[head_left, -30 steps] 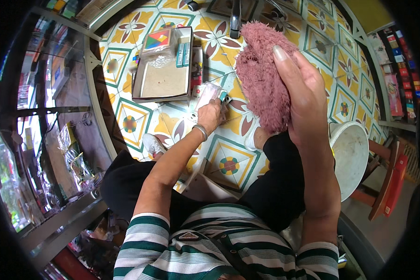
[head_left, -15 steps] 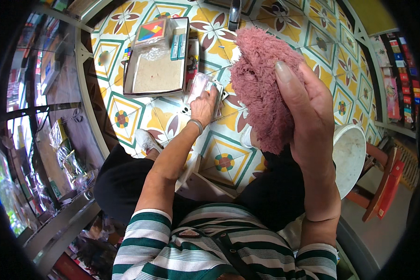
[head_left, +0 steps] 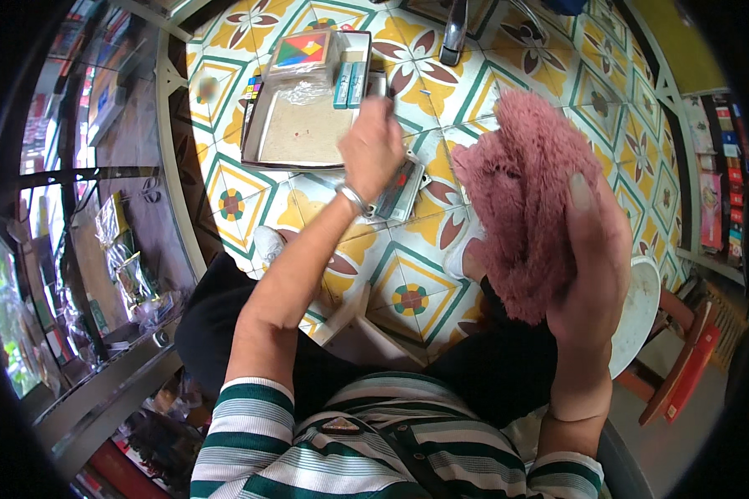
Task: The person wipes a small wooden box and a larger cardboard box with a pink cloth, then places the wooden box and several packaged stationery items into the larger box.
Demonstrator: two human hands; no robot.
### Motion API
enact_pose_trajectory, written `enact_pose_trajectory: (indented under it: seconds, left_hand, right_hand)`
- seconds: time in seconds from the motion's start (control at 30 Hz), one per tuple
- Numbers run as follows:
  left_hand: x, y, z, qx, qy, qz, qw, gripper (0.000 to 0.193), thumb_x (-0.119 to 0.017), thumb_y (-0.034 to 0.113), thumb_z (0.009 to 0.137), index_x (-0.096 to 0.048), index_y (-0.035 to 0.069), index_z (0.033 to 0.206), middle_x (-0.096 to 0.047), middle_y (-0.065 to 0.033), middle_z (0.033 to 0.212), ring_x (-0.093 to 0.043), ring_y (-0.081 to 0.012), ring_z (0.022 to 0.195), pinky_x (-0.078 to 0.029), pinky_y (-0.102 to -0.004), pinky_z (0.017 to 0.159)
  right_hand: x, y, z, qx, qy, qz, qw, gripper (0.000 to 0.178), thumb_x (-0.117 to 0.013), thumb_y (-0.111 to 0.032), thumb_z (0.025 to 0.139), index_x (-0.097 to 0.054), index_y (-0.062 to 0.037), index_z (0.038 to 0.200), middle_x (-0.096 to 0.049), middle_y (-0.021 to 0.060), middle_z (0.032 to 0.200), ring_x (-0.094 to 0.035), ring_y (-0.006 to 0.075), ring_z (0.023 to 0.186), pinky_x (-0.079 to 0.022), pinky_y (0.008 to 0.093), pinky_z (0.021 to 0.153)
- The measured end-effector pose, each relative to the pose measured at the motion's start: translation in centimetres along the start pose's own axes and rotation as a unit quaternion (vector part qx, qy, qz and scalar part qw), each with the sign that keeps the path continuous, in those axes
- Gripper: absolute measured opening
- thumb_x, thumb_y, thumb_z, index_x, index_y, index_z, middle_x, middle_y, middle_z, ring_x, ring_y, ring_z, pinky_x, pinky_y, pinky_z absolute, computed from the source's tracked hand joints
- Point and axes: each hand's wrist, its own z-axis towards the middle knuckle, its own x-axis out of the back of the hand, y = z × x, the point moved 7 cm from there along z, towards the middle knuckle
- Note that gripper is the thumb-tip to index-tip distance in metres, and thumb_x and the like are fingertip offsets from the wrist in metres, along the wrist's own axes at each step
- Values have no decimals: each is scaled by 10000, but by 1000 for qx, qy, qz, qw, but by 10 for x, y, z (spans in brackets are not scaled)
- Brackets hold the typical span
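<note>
My right hand (head_left: 595,258) grips a fluffy, dusty-pink cloth (head_left: 528,208), thumb on its right side, raised above the floor. Motion smears the fingers of my left hand (head_left: 373,148); they look curled, but whether they hold anything I cannot make out. That hand hovers by the near right corner of a shallow open cardboard box (head_left: 300,141). Inside the box are a wrapped block with a multicoloured geometric top (head_left: 302,50) and slim teal boxes (head_left: 349,85). Just below my left hand, a small stack of flat packages (head_left: 401,190) lies on the tiles, partly covered by the wrist.
Patterned floor tiles (head_left: 412,266) spread around the box. At left stands a glass-fronted case (head_left: 116,166) with wrapped goods. A white bucket (head_left: 638,316) and a reddish wooden chair (head_left: 682,366) are at right, near a shelf of small packets (head_left: 731,175). A metal leg (head_left: 453,33) stands beyond.
My left hand has lifted off the flat packages and moved forward beside the box. The clear package under its fingers no longer shows there. The pink cloth has come lower and nearer me.
</note>
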Motion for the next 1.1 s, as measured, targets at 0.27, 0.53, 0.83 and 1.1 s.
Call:
enact_pose_trajectory:
  seconds: [0.27, 0.53, 0.83, 1.1]
  left_hand:
    - [-39, -210, 37, 356, -109, 14, 928, 337, -655, 232, 801, -701, -66, 953, -674, -314, 1013, -663, -431, 999, -521, -464, 874]
    - [-61, -207, 44, 362, -87, 31, 928, 346, -710, 173, 765, -640, -102, 964, -656, -346, 1000, -677, -441, 925, -540, -463, 827]
    - [-42, -189, 20, 518, 29, -410, 750, 237, -566, -114, 841, -595, -43, 1065, -624, -106, 863, -607, -183, 643, -557, -302, 559]
    - [-12, -209, -35, 556, 22, -412, 722, 236, -581, -124, 803, -659, -70, 1019, -655, -132, 826, -615, -222, 570, -532, -319, 462]
  right_hand:
    - [-12, 15, 4, -74, -49, -37, 995, 441, -536, -216, 1008, -493, 58, 1352, -631, 95, 1188, -600, 146, 1039, -474, 297, 924]
    - [-27, 25, 10, -100, -59, -40, 992, 419, -533, -184, 1007, -495, 49, 1353, -635, 93, 1182, -597, 137, 1032, -465, 285, 930]
    - [-25, 31, 16, -78, -33, -46, 995, 261, -552, -208, 1011, -573, 20, 1137, -617, 17, 933, -532, 49, 832, -442, 216, 738]
    - [-33, 21, 14, 14, -19, 56, 998, 208, -583, -235, 1006, -582, -38, 941, -570, -26, 867, -483, 26, 791, -431, 219, 724]
